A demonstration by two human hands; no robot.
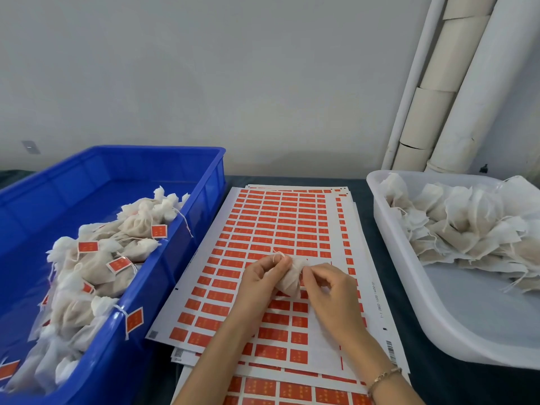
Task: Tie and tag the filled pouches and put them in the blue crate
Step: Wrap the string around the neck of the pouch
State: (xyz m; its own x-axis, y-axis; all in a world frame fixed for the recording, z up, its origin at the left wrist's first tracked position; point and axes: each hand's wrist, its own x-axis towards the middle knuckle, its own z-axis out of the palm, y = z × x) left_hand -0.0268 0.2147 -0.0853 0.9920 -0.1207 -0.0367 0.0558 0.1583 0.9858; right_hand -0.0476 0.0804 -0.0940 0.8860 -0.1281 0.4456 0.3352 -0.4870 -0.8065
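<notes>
A small white filled pouch (289,280) sits between my two hands above the sticker sheets. My left hand (264,276) pinches the pouch's white drawstring, whose loop sticks up near my fingertips. My right hand (327,287) pinches the pouch's gathered neck from the right. The blue crate (187,159) stands at the left and holds several tied pouches (96,267) with red tags. A white tray (409,258) at the right holds a heap of untied filled pouches (467,226).
Stacked sheets of red tag stickers (277,226) cover the dark table between crate and tray. White and beige pipes (438,83) lean against the grey wall at the back right. A bracelet is on my right wrist.
</notes>
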